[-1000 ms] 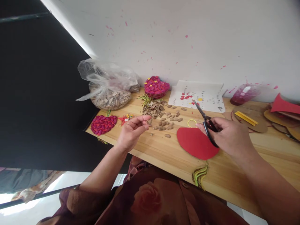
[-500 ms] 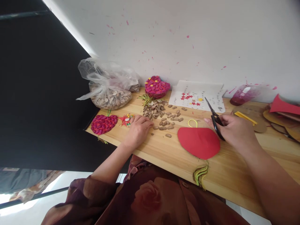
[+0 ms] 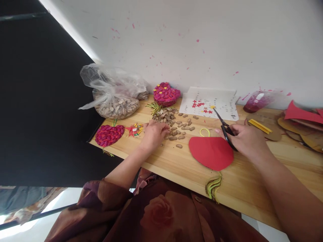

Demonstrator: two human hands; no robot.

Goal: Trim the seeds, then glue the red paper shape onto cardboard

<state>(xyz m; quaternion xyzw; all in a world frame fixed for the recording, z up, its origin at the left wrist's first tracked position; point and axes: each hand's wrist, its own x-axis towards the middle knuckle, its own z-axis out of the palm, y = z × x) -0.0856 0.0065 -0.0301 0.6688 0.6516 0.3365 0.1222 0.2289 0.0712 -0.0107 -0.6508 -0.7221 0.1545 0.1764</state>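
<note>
My right hand (image 3: 248,139) is closed around the black handles of a pair of scissors (image 3: 227,130), whose blades point up toward the paper sheet. Beside it lies a red card piece (image 3: 211,153) with a yellow cord loop (image 3: 204,132) at the top and a green-brown tassel (image 3: 213,188) hanging over the table's front edge. My left hand (image 3: 154,134) rests on the table with its fingers loosely bent but apart, at the left side of scattered peanuts (image 3: 185,126). Behind it is a heap of peanut shells (image 3: 165,115). Whether anything is under those fingertips is hidden.
Plastic bags of shells (image 3: 116,104) stand at the back left. Nearby are a magenta shell-covered ornament (image 3: 109,135), small coloured pieces (image 3: 135,130) and a stack of similar ornaments (image 3: 166,95). Paper with stars (image 3: 222,104), a stained cup (image 3: 258,101) and card pieces (image 3: 302,117) line the back right.
My left hand has shifted right, off the small coloured pieces and onto the edge of the peanuts. The right hand still holds the scissors; the view has shifted slightly.
</note>
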